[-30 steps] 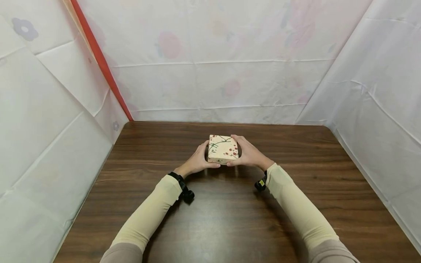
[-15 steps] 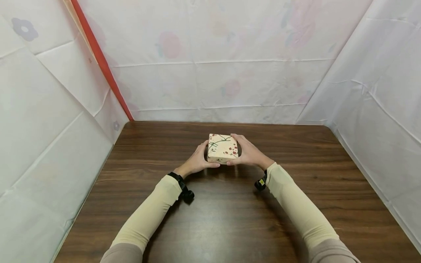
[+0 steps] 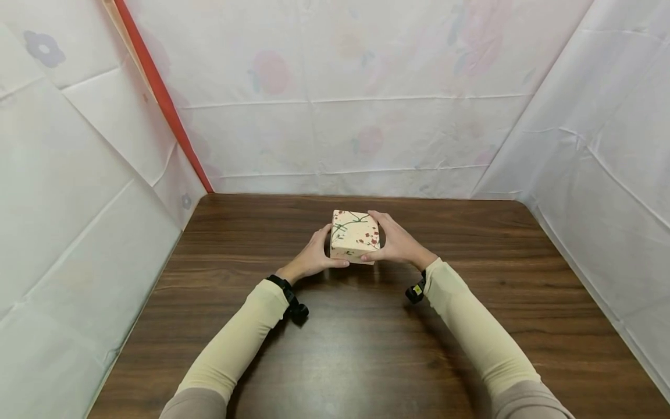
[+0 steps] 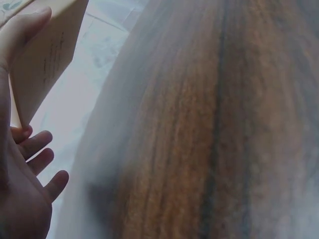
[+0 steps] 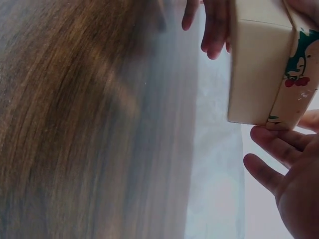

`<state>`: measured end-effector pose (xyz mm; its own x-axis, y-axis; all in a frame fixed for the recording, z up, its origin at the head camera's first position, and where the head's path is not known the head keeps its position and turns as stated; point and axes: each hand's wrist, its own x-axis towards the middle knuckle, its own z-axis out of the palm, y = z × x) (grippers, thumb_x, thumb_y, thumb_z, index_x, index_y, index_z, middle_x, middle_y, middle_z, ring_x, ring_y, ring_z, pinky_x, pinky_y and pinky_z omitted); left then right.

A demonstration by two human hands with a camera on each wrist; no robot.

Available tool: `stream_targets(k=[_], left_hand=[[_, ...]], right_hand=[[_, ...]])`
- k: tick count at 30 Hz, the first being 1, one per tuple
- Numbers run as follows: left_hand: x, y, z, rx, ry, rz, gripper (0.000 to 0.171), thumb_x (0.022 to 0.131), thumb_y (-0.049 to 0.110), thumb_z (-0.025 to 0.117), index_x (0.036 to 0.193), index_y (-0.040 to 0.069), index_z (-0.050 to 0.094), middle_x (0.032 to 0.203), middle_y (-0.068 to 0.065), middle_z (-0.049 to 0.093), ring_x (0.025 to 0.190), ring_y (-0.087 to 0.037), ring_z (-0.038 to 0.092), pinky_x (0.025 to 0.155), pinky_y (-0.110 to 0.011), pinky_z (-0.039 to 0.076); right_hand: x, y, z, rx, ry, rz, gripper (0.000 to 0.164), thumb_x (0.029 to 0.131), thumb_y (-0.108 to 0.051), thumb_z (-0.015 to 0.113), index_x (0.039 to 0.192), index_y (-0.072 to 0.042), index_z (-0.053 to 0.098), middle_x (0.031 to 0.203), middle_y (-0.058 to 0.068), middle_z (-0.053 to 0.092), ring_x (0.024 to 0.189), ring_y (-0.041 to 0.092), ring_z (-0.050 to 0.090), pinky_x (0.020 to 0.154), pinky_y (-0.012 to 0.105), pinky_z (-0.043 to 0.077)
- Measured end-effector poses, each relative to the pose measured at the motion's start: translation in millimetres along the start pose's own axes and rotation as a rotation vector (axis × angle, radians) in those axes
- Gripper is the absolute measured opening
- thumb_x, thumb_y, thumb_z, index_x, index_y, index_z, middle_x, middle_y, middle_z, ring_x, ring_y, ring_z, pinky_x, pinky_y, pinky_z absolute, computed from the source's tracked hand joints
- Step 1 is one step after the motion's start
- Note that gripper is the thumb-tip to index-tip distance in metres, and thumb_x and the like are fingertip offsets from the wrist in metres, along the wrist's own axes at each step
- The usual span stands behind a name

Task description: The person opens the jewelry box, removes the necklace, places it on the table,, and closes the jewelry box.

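A small cream cardboard box [image 3: 356,231] with a red blossom and green branch print is held level between both hands, over the far middle of the table. My left hand [image 3: 313,253] grips its left side, thumb at the near face. My right hand [image 3: 399,241] grips the right side in the same way. In the right wrist view, the printed lid [image 5: 305,74] meets the plain lower part [image 5: 259,69] along a seam. A plain face of the box [image 4: 50,55] with faint small lettering shows in the left wrist view. The inside is hidden.
The dark wood-grain table [image 3: 335,337] spreads around the hands. White printed sheeting [image 3: 324,139] stands behind it and along both sides. A red strip [image 3: 162,99] runs down the back left corner. Each wrist wears a black strapped camera [image 3: 293,299].
The box's far edge has risen slightly in the head view. More of a plain lower part now shows below the printed lid, near the right thumb. Both arms stay almost in place.
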<state>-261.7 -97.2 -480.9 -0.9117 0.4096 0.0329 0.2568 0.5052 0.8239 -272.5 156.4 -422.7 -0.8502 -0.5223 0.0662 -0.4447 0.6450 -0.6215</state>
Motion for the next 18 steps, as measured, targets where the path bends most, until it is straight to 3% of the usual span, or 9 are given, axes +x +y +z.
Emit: stream_targets(k=[18], left_hand=[[-1.7,-3.5,0.5,0.005,0.031,0.007,0.105,0.073,0.052,0.080,0.154,0.024,0.020,0.155,-0.012,0.028,0.144,-0.032,0.026,0.110,-0.061,0.030]], right_hand=[[-3.5,-2.7,-8.6,0.033,0.016,0.032,0.117,0.068,-0.051,0.085,0.157,-0.017,0.017,0.155,0.013,0.028,0.140,0.032,0.034,0.109,0.060,0.032]])
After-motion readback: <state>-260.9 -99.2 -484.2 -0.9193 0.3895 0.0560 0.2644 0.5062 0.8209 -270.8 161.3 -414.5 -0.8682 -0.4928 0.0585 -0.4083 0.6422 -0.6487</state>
